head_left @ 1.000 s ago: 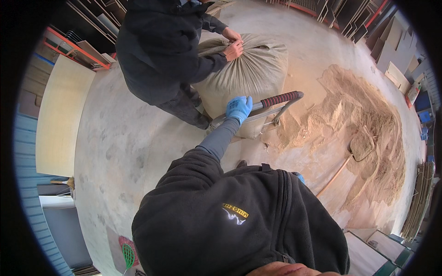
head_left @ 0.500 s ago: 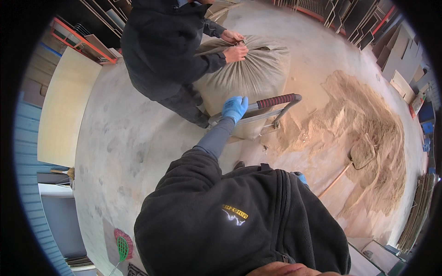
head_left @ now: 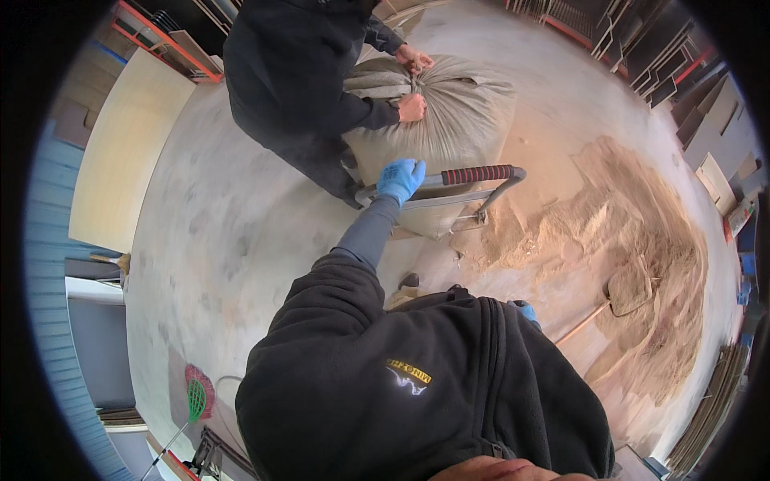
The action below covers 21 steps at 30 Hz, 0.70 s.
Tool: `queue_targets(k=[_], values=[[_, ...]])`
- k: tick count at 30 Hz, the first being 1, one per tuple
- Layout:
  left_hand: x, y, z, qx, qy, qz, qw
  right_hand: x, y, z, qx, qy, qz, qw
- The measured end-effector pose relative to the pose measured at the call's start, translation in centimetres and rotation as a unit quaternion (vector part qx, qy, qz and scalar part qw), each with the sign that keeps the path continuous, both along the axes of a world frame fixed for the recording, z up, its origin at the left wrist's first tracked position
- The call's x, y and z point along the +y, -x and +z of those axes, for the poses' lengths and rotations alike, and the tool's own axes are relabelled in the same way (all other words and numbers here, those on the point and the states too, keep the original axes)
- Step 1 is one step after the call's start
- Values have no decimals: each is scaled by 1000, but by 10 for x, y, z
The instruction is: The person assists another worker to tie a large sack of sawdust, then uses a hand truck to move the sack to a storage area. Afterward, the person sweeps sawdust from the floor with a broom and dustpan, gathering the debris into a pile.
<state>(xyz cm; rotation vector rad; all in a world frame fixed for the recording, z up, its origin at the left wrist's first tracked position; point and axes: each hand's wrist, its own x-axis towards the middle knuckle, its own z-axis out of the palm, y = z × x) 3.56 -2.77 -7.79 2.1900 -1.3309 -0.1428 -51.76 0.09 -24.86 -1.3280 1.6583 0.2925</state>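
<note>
Handle: we saw the trolley handle (head_left: 476,174) at the near side of the sack (head_left: 461,120), long axis left to right, bent end pointing right.
Left glove: our left grip (head_left: 399,179) was clamped on the handle.
Right glove: our right grip (head_left: 526,310) was mostly hidden; we could not tell its state.
Floor: grey floor (head_left: 216,192) stretched left of us; a tan heap (head_left: 609,216) edged the right.
</note>
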Motion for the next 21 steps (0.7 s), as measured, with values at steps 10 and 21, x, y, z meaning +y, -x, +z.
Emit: queue_targets(k=[10, 21], values=[[-3, 1, 4, 24, -34, 0, 999, -21, -16, 43, -31, 5, 66, 997], [-5, 4, 12, 26, -50, 6, 998, -28, -1, 37, 17, 10, 102, 995]])
